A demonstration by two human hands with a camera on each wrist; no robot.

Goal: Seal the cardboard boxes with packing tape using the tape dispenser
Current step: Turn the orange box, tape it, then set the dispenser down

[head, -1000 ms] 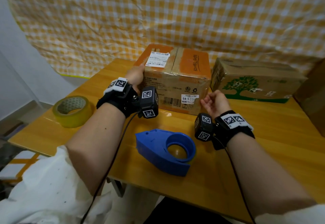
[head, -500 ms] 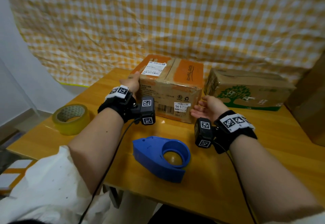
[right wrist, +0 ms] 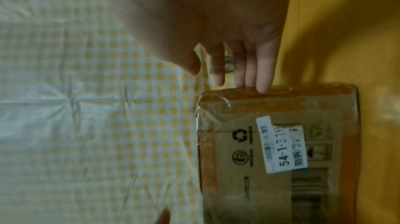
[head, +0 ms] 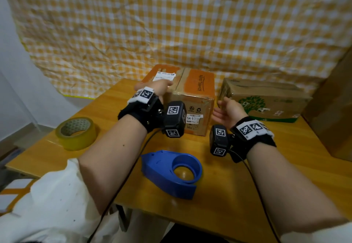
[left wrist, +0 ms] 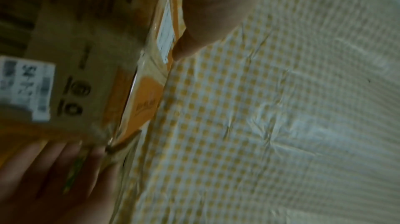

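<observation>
A brown cardboard box [head: 192, 97] with orange top flaps and a white shipping label stands at the middle of the wooden table [head: 285, 166]. My left hand [head: 162, 87] lies on the box's top left edge, fingers stretched over the label. My right hand [head: 226, 107] is held with straight fingers beside the box's right face; in the right wrist view its fingertips [right wrist: 263, 87] touch the box's edge [right wrist: 281, 94]. The blue tape dispenser [head: 171, 174] lies empty on the table between my forearms. A yellowish tape roll [head: 76, 133] sits at the left.
A second cardboard box [head: 262, 99] with a green tree print lies right of the first. A large brown box [head: 333, 113] stands at the table's right edge. An orange checked cloth [head: 171, 23] hangs behind. The table's front edge is close to me.
My left hand has risen from the box's left side onto its top. My right hand has lifted slightly toward the box's right face. The head view has tilted upward.
</observation>
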